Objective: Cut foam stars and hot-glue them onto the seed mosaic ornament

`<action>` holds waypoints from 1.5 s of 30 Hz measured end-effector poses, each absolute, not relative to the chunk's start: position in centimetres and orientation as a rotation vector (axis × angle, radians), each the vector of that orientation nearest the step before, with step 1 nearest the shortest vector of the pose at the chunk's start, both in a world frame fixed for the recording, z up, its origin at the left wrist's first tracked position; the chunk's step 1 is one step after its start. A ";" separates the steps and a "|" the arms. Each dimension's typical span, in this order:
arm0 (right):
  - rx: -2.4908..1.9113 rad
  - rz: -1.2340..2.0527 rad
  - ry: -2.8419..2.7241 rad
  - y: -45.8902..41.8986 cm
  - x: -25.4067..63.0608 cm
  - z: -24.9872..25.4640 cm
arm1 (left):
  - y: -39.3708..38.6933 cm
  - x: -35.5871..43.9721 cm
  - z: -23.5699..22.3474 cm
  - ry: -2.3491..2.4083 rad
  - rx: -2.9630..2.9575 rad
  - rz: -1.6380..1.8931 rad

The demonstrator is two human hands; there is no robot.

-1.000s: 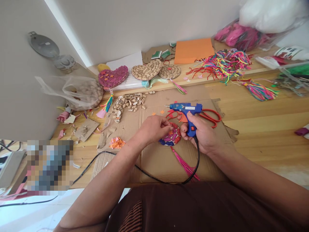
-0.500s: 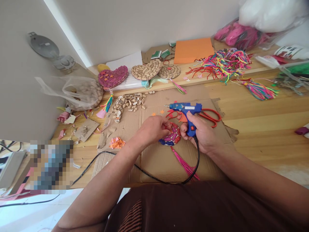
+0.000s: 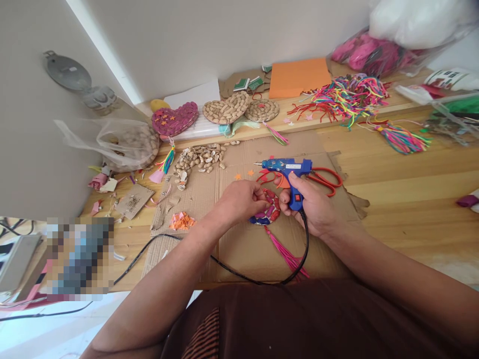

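My right hand point(image 3: 312, 207) is wrapped round the grip of a blue hot glue gun point(image 3: 287, 169), its nozzle pointing left and its black cord point(image 3: 258, 279) looping down toward me. My left hand point(image 3: 239, 199) is closed in a pinch on the left edge of a small round ornament point(image 3: 270, 209) covered in red, pink and blue painted shells, with a pink tassel point(image 3: 286, 254) trailing from it. The ornament lies on a flattened cardboard sheet point(image 3: 243, 244) between both hands. Red-handled scissors point(image 3: 325, 179) lie just behind the glue gun.
Loose peanut shells point(image 3: 200, 157) and orange scraps point(image 3: 181, 220) lie to the left. At the back sit a purple heart piece point(image 3: 175, 118), two shell mats point(image 3: 228, 108), orange paper point(image 3: 299, 77), coloured threads point(image 3: 346, 97) and a bag of shells point(image 3: 127, 142).
Almost nothing differs. My left hand has shifted slightly right over the ornament's edge, covering a little more of it; the glue gun stays in place.
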State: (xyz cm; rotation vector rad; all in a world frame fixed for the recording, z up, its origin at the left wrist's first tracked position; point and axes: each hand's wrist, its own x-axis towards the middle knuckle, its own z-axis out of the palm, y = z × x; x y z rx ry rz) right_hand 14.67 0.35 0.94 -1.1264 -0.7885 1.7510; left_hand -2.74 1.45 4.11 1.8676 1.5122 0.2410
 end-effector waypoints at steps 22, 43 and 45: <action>-1.094 1.790 -0.791 0.5 14.9 0.5 | 1.0 -5.2 4.9 1.519 1.907 0.369; -1.014 1.821 -0.763 0.5 14.8 0.5 | -0.2 -5.6 3.0 1.494 1.725 0.414; -1.014 1.817 -0.762 0.5 14.8 0.6 | -0.3 -5.6 3.0 1.516 1.729 0.405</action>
